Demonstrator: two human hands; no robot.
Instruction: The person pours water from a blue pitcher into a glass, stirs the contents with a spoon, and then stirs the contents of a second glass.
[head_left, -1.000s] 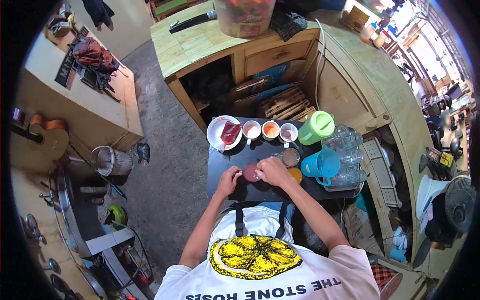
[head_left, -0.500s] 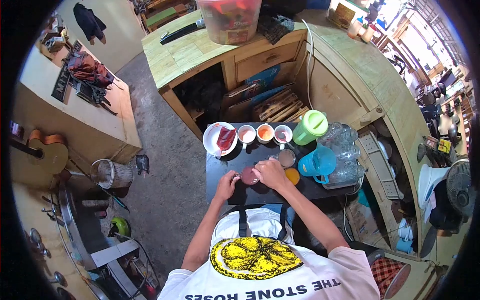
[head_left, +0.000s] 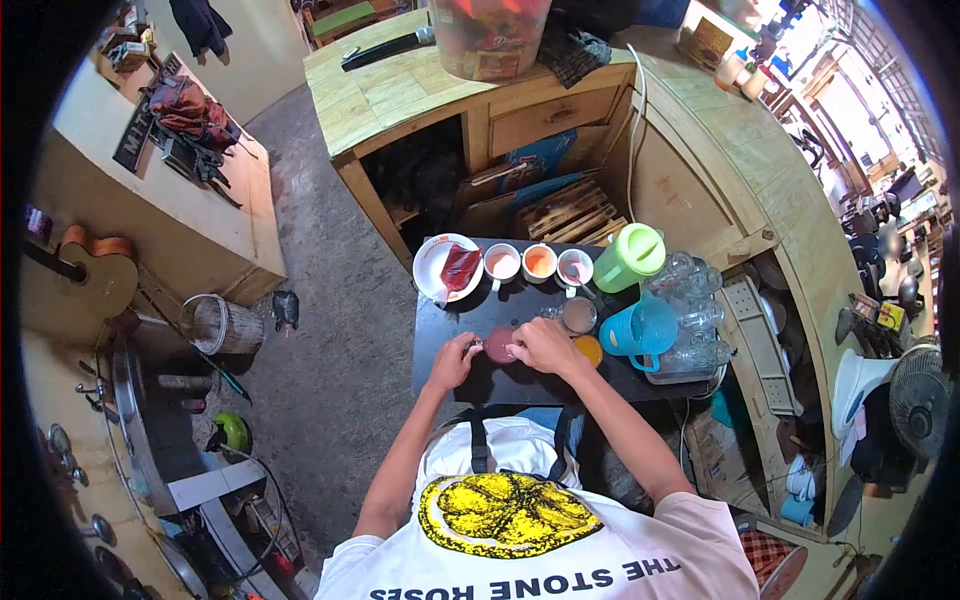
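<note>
A glass mug of purplish-pink drink [head_left: 501, 346] stands on the small black table [head_left: 440, 330] in front of me. My left hand [head_left: 456, 361] is closed at its left side, where a handle seems to be. My right hand [head_left: 546, 348] bends over its right rim with the fingers pressed together; any small thing in them is hidden. Just beyond that hand stand a glass of brownish drink [head_left: 578, 315] and a glass of orange drink [head_left: 588, 350]. A blue pitcher [head_left: 640, 326] is farther right.
Along the far table edge are a white bowl [head_left: 430, 270] with a red packet [head_left: 460, 268], three white cups [head_left: 540, 263] and a green lidded pitcher [head_left: 630, 257]. Several empty glass mugs [head_left: 695, 315] crowd the right side. A wooden counter [head_left: 390, 90] curves behind.
My view has shifted slightly, so the scene sits a little differently. Both hands stay at the pink drink's mug, with only a slight change in the right fingers.
</note>
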